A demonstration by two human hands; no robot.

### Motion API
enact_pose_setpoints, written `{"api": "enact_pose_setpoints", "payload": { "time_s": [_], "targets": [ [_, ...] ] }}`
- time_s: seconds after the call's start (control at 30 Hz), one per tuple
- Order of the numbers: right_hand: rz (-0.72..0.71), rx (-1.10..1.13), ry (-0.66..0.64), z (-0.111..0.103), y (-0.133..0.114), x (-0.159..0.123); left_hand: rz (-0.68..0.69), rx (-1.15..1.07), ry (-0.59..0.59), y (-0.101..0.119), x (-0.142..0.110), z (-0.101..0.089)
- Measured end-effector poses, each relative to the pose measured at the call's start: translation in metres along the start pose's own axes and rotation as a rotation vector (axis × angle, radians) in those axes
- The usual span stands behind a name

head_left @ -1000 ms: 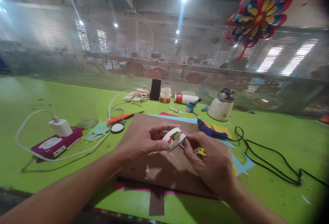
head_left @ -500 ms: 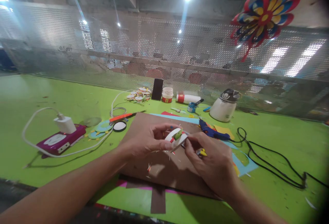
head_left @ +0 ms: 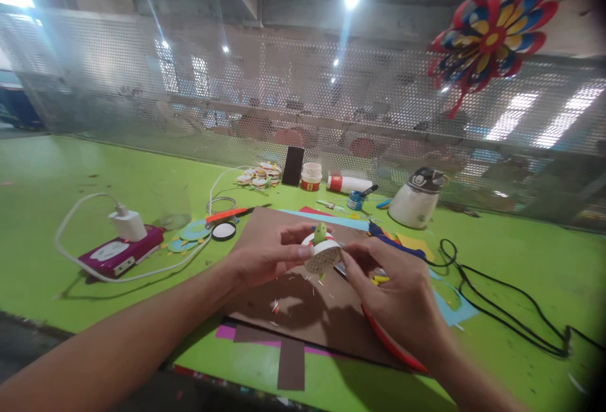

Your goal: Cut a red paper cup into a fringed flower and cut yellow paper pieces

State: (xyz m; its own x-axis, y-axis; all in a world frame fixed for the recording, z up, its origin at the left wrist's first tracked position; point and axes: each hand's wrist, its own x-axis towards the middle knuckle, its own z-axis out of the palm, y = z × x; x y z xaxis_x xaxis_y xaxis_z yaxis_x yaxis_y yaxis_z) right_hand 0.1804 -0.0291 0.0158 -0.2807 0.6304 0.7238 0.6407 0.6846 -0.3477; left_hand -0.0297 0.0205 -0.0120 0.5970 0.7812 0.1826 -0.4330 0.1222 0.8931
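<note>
Between my hands, above a brown board (head_left: 265, 226), is a small round white craft piece (head_left: 324, 259) with a green figure like a turtle's head on top, red marks at its rim and a speckled underside. My left hand (head_left: 272, 251) holds its left side between thumb and fingers. My right hand (head_left: 388, 279) pinches its right edge with thumb and forefinger. A curved red handle (head_left: 392, 342) shows below my right palm, with its other parts hidden. Under the piece, thin paper scraps (head_left: 275, 306) lie on the board.
To the left are a purple power strip (head_left: 120, 251) with a white charger and a black-rimmed disc (head_left: 223, 231). Behind stand a phone (head_left: 293, 166), a paint jar (head_left: 356, 200) and a white jug (head_left: 416, 197). A blue glue gun (head_left: 395, 241) with black cable lies right.
The round piece has been tipped so that its speckled underside faces me and the green figure stands up. My right hand has shifted slightly, and the red handle has come into view beneath it.
</note>
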Motion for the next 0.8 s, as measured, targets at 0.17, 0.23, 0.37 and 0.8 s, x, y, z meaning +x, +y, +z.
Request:
{"api": "enact_pose_setpoints", "payload": {
  "time_s": [0.17, 0.23, 0.37, 0.8],
  "targets": [
    [0.070, 0.212, -0.011, -0.007, 0.004, 0.009, -0.040, -0.121, -0.015, 0.000, 0.001, 0.001],
    [0.155, 0.330, -0.105, -0.009, 0.005, 0.013, -0.050, -0.160, -0.009, -0.001, 0.001, 0.004],
    [0.321, 0.493, -0.275, -0.009, 0.010, 0.018, -0.067, -0.157, -0.044, -0.004, 0.004, 0.011],
    [0.689, 0.790, -0.162, 0.010, 0.025, 0.018, -0.254, 0.004, -0.077, -0.012, 0.005, 0.021]
  ]
}}
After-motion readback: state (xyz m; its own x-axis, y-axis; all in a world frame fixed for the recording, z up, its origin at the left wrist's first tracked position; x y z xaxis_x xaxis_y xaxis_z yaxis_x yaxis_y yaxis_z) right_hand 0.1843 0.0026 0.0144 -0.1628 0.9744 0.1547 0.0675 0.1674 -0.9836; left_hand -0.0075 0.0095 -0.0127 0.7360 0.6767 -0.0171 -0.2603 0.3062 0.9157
